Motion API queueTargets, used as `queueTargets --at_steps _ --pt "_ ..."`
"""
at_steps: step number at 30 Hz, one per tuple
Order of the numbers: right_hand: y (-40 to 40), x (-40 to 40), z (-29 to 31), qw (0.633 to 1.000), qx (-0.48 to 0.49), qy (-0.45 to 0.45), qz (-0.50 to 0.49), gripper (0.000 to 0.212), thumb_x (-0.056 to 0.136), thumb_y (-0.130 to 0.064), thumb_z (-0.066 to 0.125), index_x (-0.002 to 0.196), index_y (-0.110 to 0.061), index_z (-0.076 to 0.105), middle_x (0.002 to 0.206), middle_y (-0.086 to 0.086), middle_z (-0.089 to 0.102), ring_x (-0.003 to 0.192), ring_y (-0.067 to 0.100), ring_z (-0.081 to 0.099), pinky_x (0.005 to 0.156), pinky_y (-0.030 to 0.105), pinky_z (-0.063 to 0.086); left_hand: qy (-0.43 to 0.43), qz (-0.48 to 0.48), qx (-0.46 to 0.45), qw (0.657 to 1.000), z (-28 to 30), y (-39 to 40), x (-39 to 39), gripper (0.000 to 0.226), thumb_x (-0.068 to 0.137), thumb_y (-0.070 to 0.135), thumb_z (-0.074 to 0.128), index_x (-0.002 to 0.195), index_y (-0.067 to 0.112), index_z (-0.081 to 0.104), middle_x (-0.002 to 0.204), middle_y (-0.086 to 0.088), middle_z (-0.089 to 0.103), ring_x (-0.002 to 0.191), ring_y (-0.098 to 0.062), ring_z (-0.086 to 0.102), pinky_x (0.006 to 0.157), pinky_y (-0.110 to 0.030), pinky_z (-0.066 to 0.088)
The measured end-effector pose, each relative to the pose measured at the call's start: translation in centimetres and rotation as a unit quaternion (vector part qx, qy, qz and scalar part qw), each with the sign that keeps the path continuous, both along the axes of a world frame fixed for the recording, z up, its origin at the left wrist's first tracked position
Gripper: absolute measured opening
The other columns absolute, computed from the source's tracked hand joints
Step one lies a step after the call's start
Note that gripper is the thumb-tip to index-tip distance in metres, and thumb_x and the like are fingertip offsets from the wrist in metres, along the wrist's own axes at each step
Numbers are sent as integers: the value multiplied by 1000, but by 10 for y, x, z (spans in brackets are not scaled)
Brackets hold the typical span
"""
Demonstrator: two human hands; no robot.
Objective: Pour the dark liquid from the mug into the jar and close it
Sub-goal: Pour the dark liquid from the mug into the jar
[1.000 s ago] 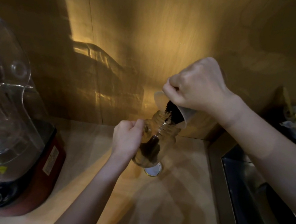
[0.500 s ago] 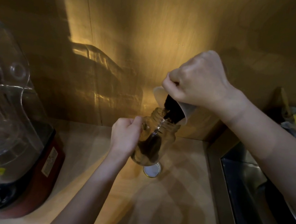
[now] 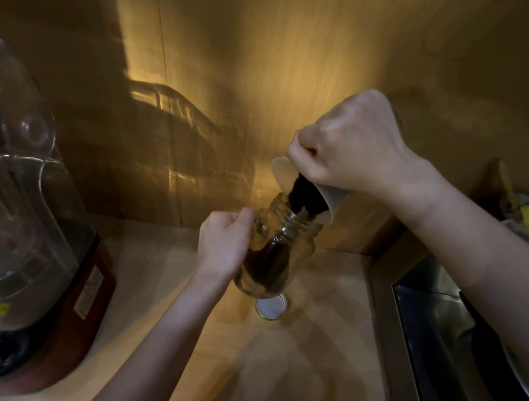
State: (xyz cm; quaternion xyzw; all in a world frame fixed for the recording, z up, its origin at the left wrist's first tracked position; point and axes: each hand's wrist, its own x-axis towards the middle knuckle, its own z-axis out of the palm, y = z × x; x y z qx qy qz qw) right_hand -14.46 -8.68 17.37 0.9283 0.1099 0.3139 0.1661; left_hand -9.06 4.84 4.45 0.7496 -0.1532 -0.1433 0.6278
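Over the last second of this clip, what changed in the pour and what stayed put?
The right hand has lifted slightly and tipped the mug a little steeper over the jar; dark liquid keeps streaming in. Nothing was picked up or let go. The left hand still grips the tilted jar, and the lid still lies on the counter beneath it.

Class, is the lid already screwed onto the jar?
No: the lid lies on the counter beside the open jar.

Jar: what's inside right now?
Dark liquid streams from the tilted mug into the jar and pools low inside. The left hand covers the jar's left side.
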Motion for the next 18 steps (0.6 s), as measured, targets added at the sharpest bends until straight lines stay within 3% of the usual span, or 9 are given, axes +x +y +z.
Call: queueTargets --at_steps 18 --pt "3 0 0 999 -12 -9 30 43 75 -8 49 32 -8 47 27 5 39 26 17 31 44 19 19 47 -12 -11 999 -1 3 1 45 82 25 51 39 18 43 47 -3 38 53 -21 36 63 -36 32"
